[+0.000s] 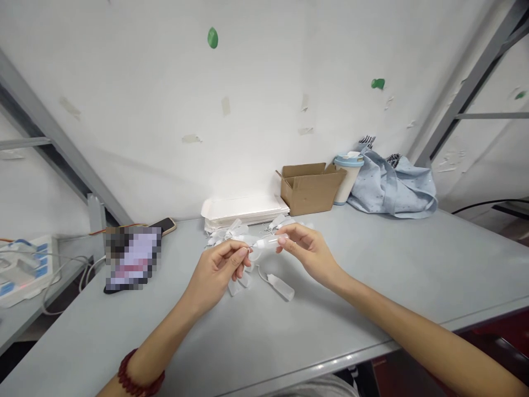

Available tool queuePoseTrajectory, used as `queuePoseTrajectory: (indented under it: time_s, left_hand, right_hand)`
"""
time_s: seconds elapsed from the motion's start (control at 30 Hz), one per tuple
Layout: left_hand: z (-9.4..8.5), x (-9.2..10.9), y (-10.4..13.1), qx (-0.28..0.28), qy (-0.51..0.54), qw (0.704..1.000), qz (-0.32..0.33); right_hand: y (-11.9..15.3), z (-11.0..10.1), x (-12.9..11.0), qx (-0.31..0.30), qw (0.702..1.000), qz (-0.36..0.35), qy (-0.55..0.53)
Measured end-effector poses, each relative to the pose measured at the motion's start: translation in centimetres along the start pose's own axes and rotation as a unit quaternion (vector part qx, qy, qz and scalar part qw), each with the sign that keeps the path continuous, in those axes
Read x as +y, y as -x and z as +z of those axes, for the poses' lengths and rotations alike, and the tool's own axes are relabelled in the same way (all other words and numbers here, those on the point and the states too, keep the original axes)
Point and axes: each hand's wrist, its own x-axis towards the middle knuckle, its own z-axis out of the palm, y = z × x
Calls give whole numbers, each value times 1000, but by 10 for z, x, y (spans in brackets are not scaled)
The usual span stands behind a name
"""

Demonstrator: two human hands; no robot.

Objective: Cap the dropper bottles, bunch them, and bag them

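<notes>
In the head view, both hands pinch a small, translucent plastic bottle above the smooth grey surface.

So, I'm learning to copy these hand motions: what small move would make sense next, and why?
Probably a slight, straight push of the small bottle towards the left hand. The right hand grips its body, while the left pinches a thin piece at its narrow end. Whether the two are fully joined, I cannot tell.
</notes>
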Motion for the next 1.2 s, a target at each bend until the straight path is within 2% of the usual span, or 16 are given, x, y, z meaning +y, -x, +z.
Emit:
queuePoseTrajectory:
  time_s: [0.7,1.2]
  left_hand:
    - [1,2,0,11,2,1000,-3]
    - [1,0,2,-3,-38,999,-3]
  right_hand:
    - [-1,0,-4,2,999,5,34]
    - [-3,-4,-5,-9,994,-45,103]
